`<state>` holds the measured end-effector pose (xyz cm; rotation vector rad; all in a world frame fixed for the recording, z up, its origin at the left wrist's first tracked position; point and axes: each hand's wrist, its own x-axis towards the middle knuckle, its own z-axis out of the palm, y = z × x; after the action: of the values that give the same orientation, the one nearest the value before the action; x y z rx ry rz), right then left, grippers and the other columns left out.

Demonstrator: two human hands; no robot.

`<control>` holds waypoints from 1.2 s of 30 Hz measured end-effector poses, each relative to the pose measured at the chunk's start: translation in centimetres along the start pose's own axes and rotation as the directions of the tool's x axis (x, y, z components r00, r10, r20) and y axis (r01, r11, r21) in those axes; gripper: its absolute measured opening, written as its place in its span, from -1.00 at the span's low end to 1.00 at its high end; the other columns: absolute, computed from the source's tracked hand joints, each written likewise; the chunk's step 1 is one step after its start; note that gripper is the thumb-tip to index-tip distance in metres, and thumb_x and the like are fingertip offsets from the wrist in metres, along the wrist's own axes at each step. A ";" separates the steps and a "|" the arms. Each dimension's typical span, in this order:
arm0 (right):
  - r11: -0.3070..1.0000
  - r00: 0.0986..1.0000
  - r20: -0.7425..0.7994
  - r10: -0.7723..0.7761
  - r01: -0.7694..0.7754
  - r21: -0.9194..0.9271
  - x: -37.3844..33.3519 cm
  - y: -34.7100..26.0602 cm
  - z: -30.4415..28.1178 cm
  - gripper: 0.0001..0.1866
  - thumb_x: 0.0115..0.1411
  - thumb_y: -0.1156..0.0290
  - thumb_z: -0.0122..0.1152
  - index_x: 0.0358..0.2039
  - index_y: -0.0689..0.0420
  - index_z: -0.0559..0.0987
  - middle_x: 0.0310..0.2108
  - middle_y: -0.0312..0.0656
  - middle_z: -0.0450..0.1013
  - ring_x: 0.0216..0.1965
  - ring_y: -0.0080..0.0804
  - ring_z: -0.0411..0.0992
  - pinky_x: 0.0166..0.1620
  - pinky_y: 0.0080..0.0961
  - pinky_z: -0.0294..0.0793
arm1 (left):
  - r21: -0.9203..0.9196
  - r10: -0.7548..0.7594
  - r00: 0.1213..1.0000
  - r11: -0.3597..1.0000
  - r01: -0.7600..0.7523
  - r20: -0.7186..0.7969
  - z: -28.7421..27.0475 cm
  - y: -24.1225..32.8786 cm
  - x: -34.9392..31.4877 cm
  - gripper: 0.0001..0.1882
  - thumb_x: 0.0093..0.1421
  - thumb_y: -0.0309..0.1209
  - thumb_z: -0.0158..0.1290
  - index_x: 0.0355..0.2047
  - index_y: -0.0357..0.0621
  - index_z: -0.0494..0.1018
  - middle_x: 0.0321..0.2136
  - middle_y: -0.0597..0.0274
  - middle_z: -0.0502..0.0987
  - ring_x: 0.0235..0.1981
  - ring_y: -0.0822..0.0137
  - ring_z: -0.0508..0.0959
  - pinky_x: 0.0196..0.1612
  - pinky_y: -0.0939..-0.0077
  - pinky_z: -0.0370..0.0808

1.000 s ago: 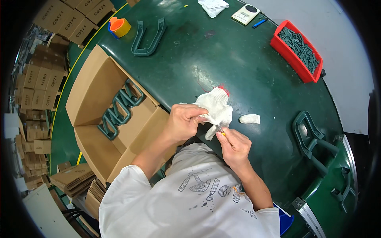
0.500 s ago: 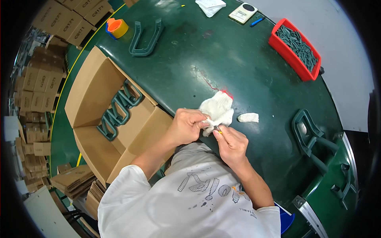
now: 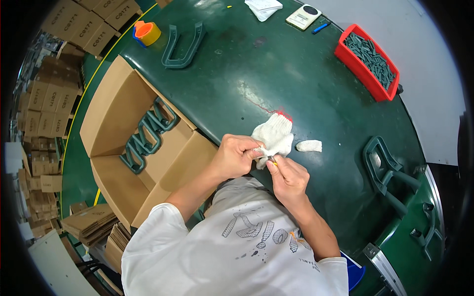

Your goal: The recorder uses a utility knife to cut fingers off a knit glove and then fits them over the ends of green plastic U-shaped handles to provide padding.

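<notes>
A white knitted glove (image 3: 274, 134) with a red-threaded cuff lies bunched near the table's front edge. My left hand (image 3: 237, 154) is closed, pinching the glove's near end. Close against it, my right hand (image 3: 290, 178) grips a small yellow cutter (image 3: 274, 162); a bit of dark blade shows at the glove, and the rest of the tool is hidden in the fingers. Just right of the glove lies a loose white knitted piece (image 3: 309, 146), shaped like a glove finger.
An open cardboard box (image 3: 170, 195) with green curved frames (image 3: 150, 129) stands at the left. On the green table (image 3: 217, 84) are a U-shaped green part (image 3: 182, 63), a tape dispenser (image 3: 146, 33), a red bin (image 3: 368, 81) of small green pieces and a green frame (image 3: 376, 165).
The glove's cuff has shifted slightly to the right, and its body lies a little differently. Both hands stay nearly in place, still holding the glove and the cutter.
</notes>
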<state>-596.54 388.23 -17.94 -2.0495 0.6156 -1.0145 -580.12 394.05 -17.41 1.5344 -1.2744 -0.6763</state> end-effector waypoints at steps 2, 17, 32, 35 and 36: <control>1.000 1.000 -0.008 -0.020 0.020 -0.009 0.0 0.1 0.1 -0.88 0.02 0.64 0.27 -0.39 0.35 0.53 -0.63 -0.09 0.40 -0.66 -0.26 0.38 -0.56 -0.46 0.35 | -0.010 -0.009 1.000 1.000 0.009 0.004 0.0 0.0 0.0 -0.87 -0.01 -0.68 0.08 -0.41 -0.33 0.56 -0.54 -0.01 0.57 -0.57 0.29 0.57 -0.47 0.51 0.45; 0.998 0.998 -0.058 -0.038 0.035 -0.049 -0.2 0.3 0.2 -0.87 0.02 0.64 0.26 -0.38 0.34 0.53 -0.64 -0.09 0.39 -0.67 -0.26 0.36 -0.58 -0.45 0.33 | -0.023 -0.008 0.998 1.000 0.006 -0.065 0.3 -0.8 0.2 -0.90 0.02 -0.61 0.11 -0.41 -0.35 0.56 -0.56 0.05 0.57 -0.57 0.37 0.56 -0.49 0.55 0.43; 0.996 0.989 -0.121 0.082 -0.085 -0.020 0.1 0.0 -0.1 -0.86 0.04 0.59 0.28 -0.35 0.34 0.55 -0.64 -0.11 0.38 -0.68 -0.31 0.35 -0.58 -0.46 0.32 | -0.325 -0.218 0.968 0.913 0.248 0.127 0.2 0.4 -0.2 -0.59 0.14 -0.52 0.10 0.03 -0.30 0.38 -0.45 0.22 0.56 -0.53 0.54 0.46 -0.46 0.63 0.42; 0.992 0.988 -0.095 0.121 -0.124 -0.017 0.0 -0.2 -0.4 -0.85 0.05 0.58 0.28 -0.34 0.34 0.56 -0.65 -0.10 0.38 -0.68 -0.31 0.35 -0.58 -0.46 0.32 | -0.482 -0.218 0.956 0.828 0.287 0.196 0.0 0.6 -0.1 -0.46 0.15 -0.48 0.12 0.14 -0.28 0.27 -0.45 0.23 0.55 -0.53 0.57 0.45 -0.46 0.65 0.42; 0.991 0.988 -0.086 0.127 -0.130 -0.026 0.0 -0.3 -0.5 -0.85 0.05 0.58 0.27 -0.35 0.34 0.56 -0.65 -0.10 0.39 -0.68 -0.31 0.35 -0.58 -0.46 0.32 | -0.536 -0.201 0.954 0.792 0.292 0.222 -0.1 0.3 -0.2 -0.45 0.14 -0.47 0.14 0.14 -0.28 0.27 -0.45 0.22 0.55 -0.52 0.57 0.46 -0.46 0.66 0.43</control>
<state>-596.93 388.14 -17.50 -1.9744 0.8016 -1.0251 -580.21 394.30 -17.12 1.1675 -0.8641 -1.2441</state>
